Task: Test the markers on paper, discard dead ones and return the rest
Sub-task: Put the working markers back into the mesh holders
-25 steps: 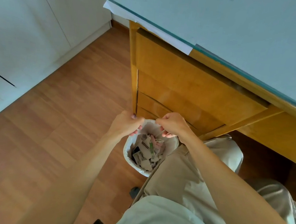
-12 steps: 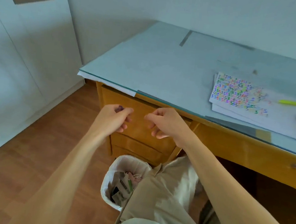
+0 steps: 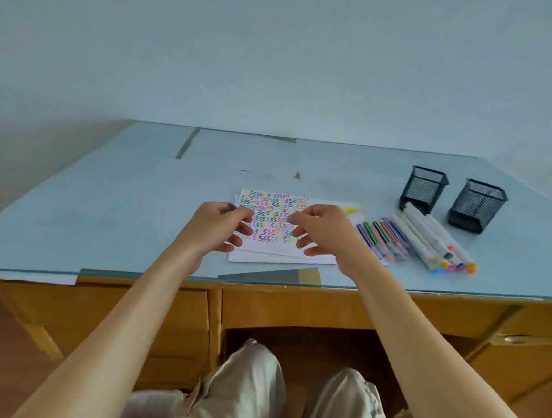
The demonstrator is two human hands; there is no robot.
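Note:
A white paper sheet (image 3: 273, 208) covered in coloured scribbles lies on a few plain sheets on the glass-topped desk (image 3: 115, 220). My left hand (image 3: 219, 227) and my right hand (image 3: 323, 228) hover just above it, side by side, fingers loosely curled, with nothing visible in either. Right of the paper lie several thin coloured markers (image 3: 383, 239) and several thick white markers (image 3: 433, 241) in a row. A yellow marker (image 3: 352, 210) lies at the paper's far right edge. Behind them stand two empty black mesh holders (image 3: 423, 189) (image 3: 477, 206).
The white rim of a waste bin (image 3: 147, 408) shows at the bottom left beside my knees. Wooden drawers (image 3: 169, 326) sit under the desk's left side. A wall runs along the desk's far edge.
My view has swung up from the waste bin on the floor to the desk top. Both hands have risen from over the bin to above the scribbled paper.

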